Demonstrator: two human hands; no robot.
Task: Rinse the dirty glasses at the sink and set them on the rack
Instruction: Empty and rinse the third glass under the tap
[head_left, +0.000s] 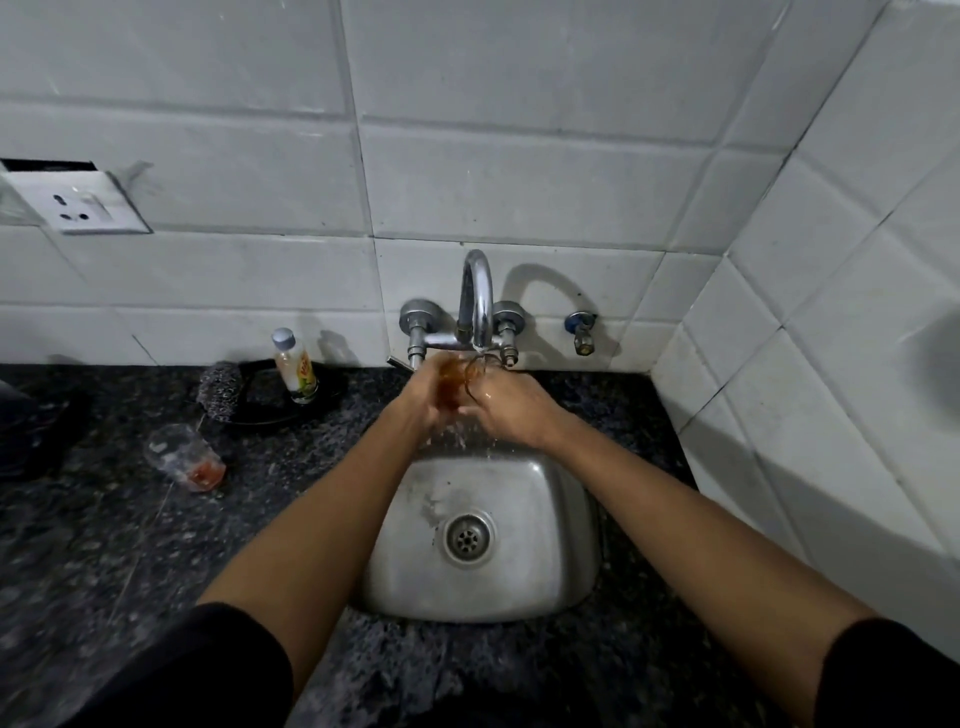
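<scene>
Two hands (470, 402) over steel sink (545, 582)

You have nothing readable here. The only print sits on the yellow label of the small dish-soap bottle (295, 368) at the back edge of the worktop (104, 519), left of the tap, and its red lettering is too blurred for you to make out.

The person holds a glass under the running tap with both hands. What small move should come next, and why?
Probably tip the glass to pour it out over the sink. It still looks brownish inside while both the left hand and the right hand hold it under the tap and water runs down. A second dirty glass waits on the counter.
</scene>
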